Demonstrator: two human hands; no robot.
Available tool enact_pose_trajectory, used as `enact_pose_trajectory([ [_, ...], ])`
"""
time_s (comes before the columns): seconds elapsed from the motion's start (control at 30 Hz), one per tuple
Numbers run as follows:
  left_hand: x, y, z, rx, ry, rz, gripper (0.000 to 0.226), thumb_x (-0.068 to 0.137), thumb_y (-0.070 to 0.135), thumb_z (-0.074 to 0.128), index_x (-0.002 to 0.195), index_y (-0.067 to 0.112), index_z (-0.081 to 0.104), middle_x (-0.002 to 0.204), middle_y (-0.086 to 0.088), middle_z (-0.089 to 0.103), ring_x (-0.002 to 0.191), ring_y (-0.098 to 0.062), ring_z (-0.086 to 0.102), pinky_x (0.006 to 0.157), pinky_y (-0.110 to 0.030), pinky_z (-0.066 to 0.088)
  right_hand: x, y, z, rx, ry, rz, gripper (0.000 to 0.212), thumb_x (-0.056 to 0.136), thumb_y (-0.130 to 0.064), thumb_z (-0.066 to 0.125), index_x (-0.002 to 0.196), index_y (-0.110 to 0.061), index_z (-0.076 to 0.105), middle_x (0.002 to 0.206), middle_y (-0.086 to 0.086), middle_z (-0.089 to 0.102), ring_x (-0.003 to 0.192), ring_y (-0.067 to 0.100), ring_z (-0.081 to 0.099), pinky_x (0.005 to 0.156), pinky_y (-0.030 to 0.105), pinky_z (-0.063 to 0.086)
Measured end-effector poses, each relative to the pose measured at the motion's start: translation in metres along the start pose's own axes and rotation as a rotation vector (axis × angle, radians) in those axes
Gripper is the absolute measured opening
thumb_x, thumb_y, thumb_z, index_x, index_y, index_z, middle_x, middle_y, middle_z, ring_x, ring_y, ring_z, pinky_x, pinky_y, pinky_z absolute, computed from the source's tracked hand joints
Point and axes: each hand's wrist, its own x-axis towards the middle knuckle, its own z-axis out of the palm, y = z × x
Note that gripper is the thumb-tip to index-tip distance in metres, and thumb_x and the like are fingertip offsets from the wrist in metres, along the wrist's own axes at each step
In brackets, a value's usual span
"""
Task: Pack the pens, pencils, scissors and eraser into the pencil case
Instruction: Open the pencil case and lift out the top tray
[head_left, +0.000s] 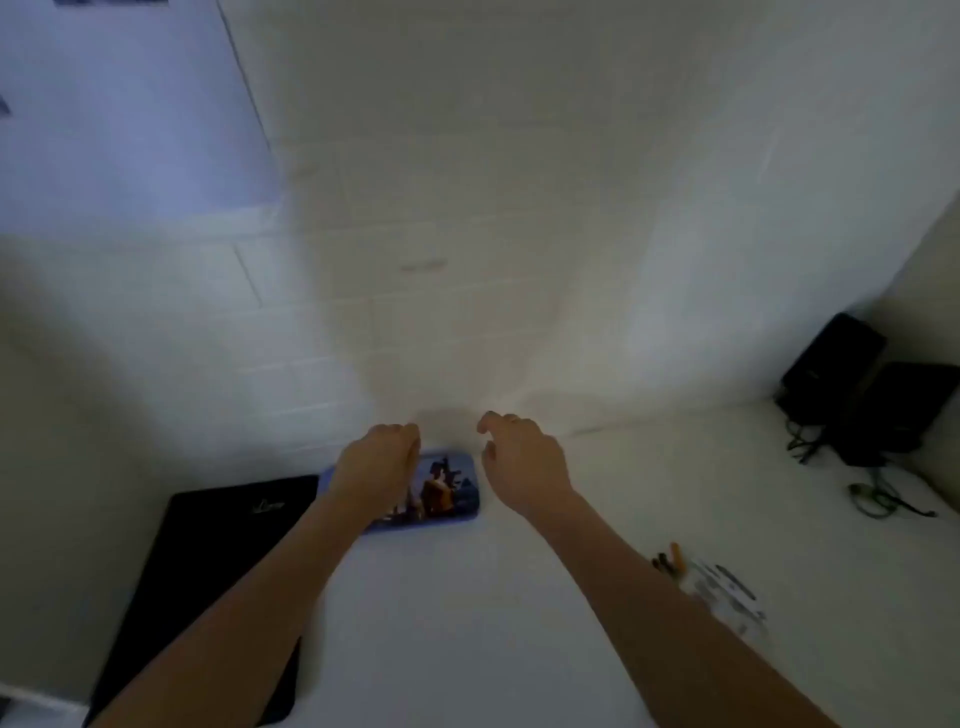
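Left hand (382, 457) hovers over the blue pencil case (441, 491), fingers curled, grasping nothing visible; right hand (522, 462) just beside it, loosely released; blurred pens (670, 561) well right.

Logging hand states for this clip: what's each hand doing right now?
Left hand: fingers curled over the pencil case; whether its grip is on it cannot be told.
Right hand: loosely curled, holding nothing.

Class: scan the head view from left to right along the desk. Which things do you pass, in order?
Black laptop → pencil case → pile of pens → black speakers.
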Motion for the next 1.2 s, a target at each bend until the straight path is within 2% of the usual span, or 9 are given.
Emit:
enact_pose_trajectory([
  [0.13, -0.005, -0.036, 0.064, -0.063, 0.167, -0.054, 0.035, 0.094, 0.025, 0.034, 0.101, 0.003, 0.06, 0.099, -0.019, 0.063, 0.093, -0.037, 0.056, 0.077, -0.043, 0.044, 0.005, 0.005, 0.073, 0.077, 0.028, -0.001, 0.036, 0.093, -0.02, 0.041, 0.129, -0.019, 0.048, 0.124, 0.007, 0.056, 0.111, 0.029, 0.051, 0.083, 0.039, 0.046],
  [0.3, -0.008, -0.056, 0.108, 0.023, 0.38, 0.005, 0.044, 0.088, 0.036, 0.032, 0.111, 0.011, 0.059, 0.106, -0.015, 0.064, 0.099, -0.035, 0.056, 0.085, -0.041, 0.042, 0.005, 0.014, 0.141, 0.173, 0.145, -0.019, 0.041, 0.094, -0.03, 0.042, 0.135, -0.024, 0.046, 0.149, -0.001, 0.041, 0.122, 0.026, 0.049, 0.092, 0.04, 0.041],
  [0.43, -0.01, -0.052, 0.123, 0.071, 0.557, -0.049, 0.036, 0.088, 0.034, 0.037, 0.107, 0.014, 0.061, 0.103, -0.012, 0.067, 0.096, -0.033, 0.06, 0.084, -0.039, 0.042, 0.004, 0.015, 0.158, 0.19, 0.256, -0.053, 0.04, 0.096, -0.027, 0.038, 0.135, -0.022, 0.048, 0.15, -0.001, 0.039, 0.128, 0.021, 0.047, 0.099, 0.038, 0.038],
  [0.6, -0.03, -0.034, 0.13, 0.041, 0.572, -0.009, 0.032, 0.09, 0.033, 0.039, 0.103, 0.014, 0.061, 0.104, -0.01, 0.066, 0.099, -0.03, 0.058, 0.082, -0.039, 0.037, -0.027, 0.018, 0.146, 0.063, 0.288, -0.039, 0.04, 0.097, -0.028, 0.036, 0.133, -0.018, 0.049, 0.143, 0.005, 0.047, 0.125, 0.025, 0.048, 0.098, 0.038, 0.039],
  [0.73, -0.075, -0.003, 0.138, -0.028, 0.532, 0.132, 0.031, 0.095, 0.031, 0.037, 0.106, 0.013, 0.06, 0.107, -0.007, 0.065, 0.103, -0.027, 0.056, 0.084, -0.038, 0.034, -0.099, 0.025, 0.136, -0.13, 0.379, 0.007, 0.038, 0.096, -0.027, 0.033, 0.125, -0.011, 0.053, 0.126, 0.009, 0.059, 0.109, 0.029, 0.055, 0.085, 0.039, 0.042],
  [0.9, -0.13, 0.016, 0.145, -0.125, 0.409, 0.436, 0.057, 0.088, 0.047, 0.02, 0.117, 0.019, 0.06, 0.122, -0.002, 0.065, 0.117, -0.024, 0.054, 0.097, -0.038, 0.035, -0.188, 0.032, 0.116, -0.266, 0.409, 0.03, 0.056, 0.09, -0.047, 0.023, 0.105, -0.008, 0.061, 0.099, 0.012, 0.066, 0.091, 0.031, 0.061, 0.074, 0.038, 0.047],
  [1.0, -0.145, 0.002, 0.138, -0.168, 0.268, 0.6, 0.06, 0.084, 0.061, 0.03, 0.127, 0.027, 0.054, 0.136, 0.004, 0.056, 0.133, -0.019, 0.044, 0.108, -0.038, 0.033, -0.227, 0.035, 0.097, -0.33, 0.31, 0.028, 0.062, 0.086, -0.064, 0.031, 0.117, -0.015, 0.053, 0.112, 0.005, 0.062, 0.101, 0.025, 0.059, 0.081, 0.034, 0.044],
  [1.1, -0.149, -0.023, 0.132, -0.299, 0.207, 0.504, 0.068, 0.073, 0.067, 0.052, 0.13, 0.029, 0.051, 0.143, 0.003, 0.047, 0.137, -0.018, 0.037, 0.115, -0.038, 0.026, -0.246, 0.04, 0.085, -0.377, 0.169, 0.069, 0.079, 0.077, -0.074, 0.043, 0.135, -0.021, 0.036, 0.135, 0.001, 0.05, 0.118, 0.021, 0.051, 0.095, 0.032, 0.038],
  [1.2, -0.151, -0.03, 0.126, -0.6, 0.029, 0.381, 0.069, 0.069, 0.042, 0.077, 0.13, 0.029, 0.047, 0.15, -0.001, 0.034, 0.139, -0.013, 0.031, 0.115, -0.032, 0.025, -0.253, 0.041, 0.085, -0.214, 0.181, 0.108, 0.081, 0.073, -0.072, 0.052, 0.135, -0.022, 0.034, 0.132, 0.0, 0.051, 0.114, 0.02, 0.052, 0.087, 0.029, 0.041],
])
